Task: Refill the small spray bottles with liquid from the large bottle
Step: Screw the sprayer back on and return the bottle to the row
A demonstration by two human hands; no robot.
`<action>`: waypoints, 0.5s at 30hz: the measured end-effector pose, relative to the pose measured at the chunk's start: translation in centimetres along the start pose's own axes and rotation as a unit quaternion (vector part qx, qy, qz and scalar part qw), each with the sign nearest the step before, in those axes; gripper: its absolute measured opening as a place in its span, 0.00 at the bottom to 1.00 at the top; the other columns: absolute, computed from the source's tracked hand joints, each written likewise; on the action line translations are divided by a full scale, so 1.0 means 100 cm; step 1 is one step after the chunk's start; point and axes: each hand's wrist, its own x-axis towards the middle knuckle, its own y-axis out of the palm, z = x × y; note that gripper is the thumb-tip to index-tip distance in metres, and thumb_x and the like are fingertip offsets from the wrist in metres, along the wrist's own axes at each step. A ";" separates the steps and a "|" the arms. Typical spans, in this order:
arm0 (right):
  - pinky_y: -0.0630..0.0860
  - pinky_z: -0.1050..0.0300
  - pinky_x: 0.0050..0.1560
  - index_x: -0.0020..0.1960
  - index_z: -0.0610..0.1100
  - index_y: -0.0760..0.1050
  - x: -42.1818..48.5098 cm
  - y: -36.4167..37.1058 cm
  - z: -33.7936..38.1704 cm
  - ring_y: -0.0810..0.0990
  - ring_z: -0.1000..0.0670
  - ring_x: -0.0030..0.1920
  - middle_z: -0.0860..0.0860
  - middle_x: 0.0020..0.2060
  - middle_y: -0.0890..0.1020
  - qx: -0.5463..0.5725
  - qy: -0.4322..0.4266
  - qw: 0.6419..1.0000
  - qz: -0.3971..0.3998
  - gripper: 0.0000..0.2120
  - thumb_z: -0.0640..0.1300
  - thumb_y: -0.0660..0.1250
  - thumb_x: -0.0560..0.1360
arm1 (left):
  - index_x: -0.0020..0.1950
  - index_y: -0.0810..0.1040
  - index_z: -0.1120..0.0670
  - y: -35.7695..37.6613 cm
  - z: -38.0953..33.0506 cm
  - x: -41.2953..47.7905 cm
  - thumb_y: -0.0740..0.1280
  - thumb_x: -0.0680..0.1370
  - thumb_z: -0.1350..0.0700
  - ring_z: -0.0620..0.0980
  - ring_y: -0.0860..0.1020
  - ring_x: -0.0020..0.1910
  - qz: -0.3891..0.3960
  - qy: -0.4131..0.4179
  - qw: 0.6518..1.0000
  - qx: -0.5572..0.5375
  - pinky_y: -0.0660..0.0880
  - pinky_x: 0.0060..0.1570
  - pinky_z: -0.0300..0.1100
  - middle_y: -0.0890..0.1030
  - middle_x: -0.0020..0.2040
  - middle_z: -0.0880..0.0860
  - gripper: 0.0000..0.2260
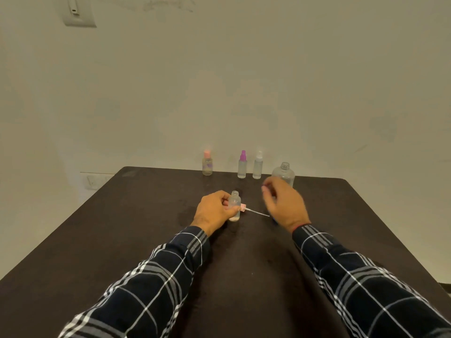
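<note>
Clear sm. bottle [235,200] upright in L hand [213,211], neck up

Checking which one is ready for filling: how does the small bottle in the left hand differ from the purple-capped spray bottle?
The small bottle has a bare, open neck; the purple-capped spray bottle wears its sprayer. The left hand grips the small bottle; the purple-capped spray bottle stands untouched at the far edge of the table. Both are small, clear and upright.
</note>
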 end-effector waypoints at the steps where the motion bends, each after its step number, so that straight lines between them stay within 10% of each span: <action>1: 0.77 0.57 0.50 0.56 0.50 0.76 0.005 0.009 0.003 0.79 0.54 0.47 0.54 0.48 0.80 -0.014 -0.011 0.997 0.070 0.06 0.47 0.63 0.80 | 0.56 0.81 0.50 0.000 0.000 0.000 0.77 0.73 0.48 0.42 0.81 0.48 -0.004 0.000 1.000 -0.005 0.81 0.55 0.46 0.83 0.48 0.46 0.14; 6: 0.76 0.50 0.60 0.62 0.50 0.79 0.021 0.054 0.005 0.80 0.48 0.57 0.50 0.56 0.83 -0.083 0.019 0.966 0.243 0.14 0.50 0.65 0.79 | 0.57 0.80 0.48 -0.002 -0.002 -0.001 0.76 0.73 0.48 0.42 0.81 0.48 -0.003 0.012 1.000 0.013 0.81 0.55 0.45 0.83 0.48 0.45 0.15; 15: 0.77 0.52 0.57 0.58 0.48 0.78 0.032 0.065 0.000 0.79 0.49 0.52 0.49 0.52 0.82 -0.051 0.076 0.982 0.164 0.10 0.50 0.65 0.80 | 0.60 0.78 0.49 0.000 -0.002 -0.001 0.75 0.75 0.49 0.42 0.81 0.50 0.011 0.010 1.000 0.014 0.80 0.57 0.43 0.83 0.52 0.47 0.16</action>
